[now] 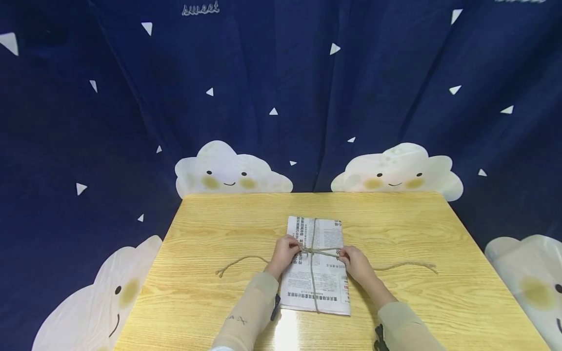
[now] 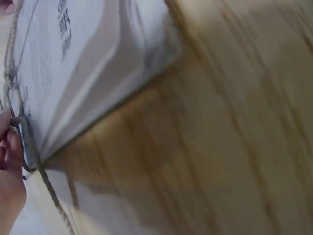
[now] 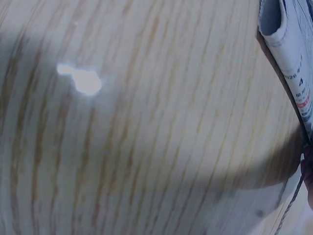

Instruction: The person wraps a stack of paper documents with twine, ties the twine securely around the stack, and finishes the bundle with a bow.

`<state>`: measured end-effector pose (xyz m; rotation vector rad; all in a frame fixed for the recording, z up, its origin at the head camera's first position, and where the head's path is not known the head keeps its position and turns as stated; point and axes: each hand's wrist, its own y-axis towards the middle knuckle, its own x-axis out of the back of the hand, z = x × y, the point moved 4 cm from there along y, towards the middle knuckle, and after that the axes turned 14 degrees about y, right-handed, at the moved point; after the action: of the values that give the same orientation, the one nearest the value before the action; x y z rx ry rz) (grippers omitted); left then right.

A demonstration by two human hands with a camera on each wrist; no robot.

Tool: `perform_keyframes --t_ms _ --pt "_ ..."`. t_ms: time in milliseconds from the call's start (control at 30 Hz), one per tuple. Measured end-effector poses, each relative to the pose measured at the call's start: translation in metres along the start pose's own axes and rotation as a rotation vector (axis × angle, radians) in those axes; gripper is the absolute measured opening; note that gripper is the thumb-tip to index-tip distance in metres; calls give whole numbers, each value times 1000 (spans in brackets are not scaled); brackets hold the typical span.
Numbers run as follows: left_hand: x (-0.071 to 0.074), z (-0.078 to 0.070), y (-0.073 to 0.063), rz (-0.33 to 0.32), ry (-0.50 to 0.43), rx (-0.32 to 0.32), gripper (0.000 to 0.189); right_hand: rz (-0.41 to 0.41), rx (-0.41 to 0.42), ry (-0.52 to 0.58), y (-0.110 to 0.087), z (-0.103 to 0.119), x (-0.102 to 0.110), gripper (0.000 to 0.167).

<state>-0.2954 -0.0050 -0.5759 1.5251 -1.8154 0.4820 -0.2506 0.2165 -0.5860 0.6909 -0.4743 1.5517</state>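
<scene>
A folded stack of newspaper lies on the wooden table, with brown twine running lengthwise and crosswise over it. The strands cross near the middle of the top sheet. At the left edge of the stack my left hand pinches the twine; the left wrist view shows its fingers on a loop of it. On the opposite edge my right hand pinches a strand stretched from the crossing. In the right wrist view only a sliver of that hand shows, beside the newspaper.
One loose twine end trails left across the wooden table, another twine end trails right. Behind the table hangs a dark blue curtain with white triangles and smiling clouds.
</scene>
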Motion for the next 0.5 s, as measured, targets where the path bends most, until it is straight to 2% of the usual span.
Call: perform_keyframes --t_ms 100,233,400,500 --pt "0 -3 1 42 -3 41 8 0 1 4 0 0 0 9" --pt "2 -8 4 62 -8 79 10 4 -2 -2 0 -1 -1 9" --pt "2 -7 4 81 -63 71 9 5 -3 -9 0 -1 -1 9" --pt "2 -3 4 103 -101 55 15 3 -6 -7 0 -1 -1 8"
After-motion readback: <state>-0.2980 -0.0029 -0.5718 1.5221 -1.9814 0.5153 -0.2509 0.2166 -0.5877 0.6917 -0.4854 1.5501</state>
